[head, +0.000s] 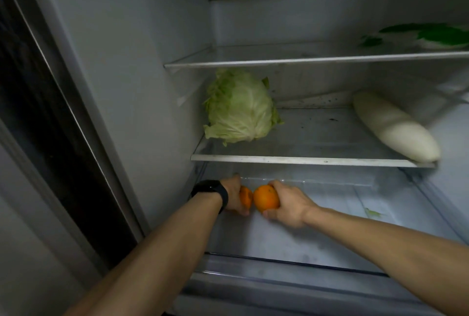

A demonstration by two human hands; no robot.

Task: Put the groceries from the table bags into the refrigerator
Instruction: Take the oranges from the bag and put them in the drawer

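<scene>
Both of your hands are down in the clear plastic crisper drawer [291, 263] at the bottom of the white refrigerator [152, 87], and each is holding fruit. Your right hand [286, 205] is curled around a round orange fruit [265, 197]. Your left hand [234, 197], the one with the black wristwatch [212, 190], grips a second orange fruit [246, 196] that is mostly hidden behind the palm. The two fruits lie just beside each other at the drawer's back left corner, close to touching. I cannot tell whether either rests on the drawer floor or hangs just above it. The release turns on this: the bare floor lies to your right and toward you, while the left wall hems in the left hand. A round fruit has no long axis to line up, so I judge it only needs setting down and the fingers letting go, and the right hand has the freer way out. Above your knuckles runs the front edge of the glass shelf [304, 159] carrying the pale green cabbage head [239, 106] and the long white radish [396, 126], so draw back low.
</scene>
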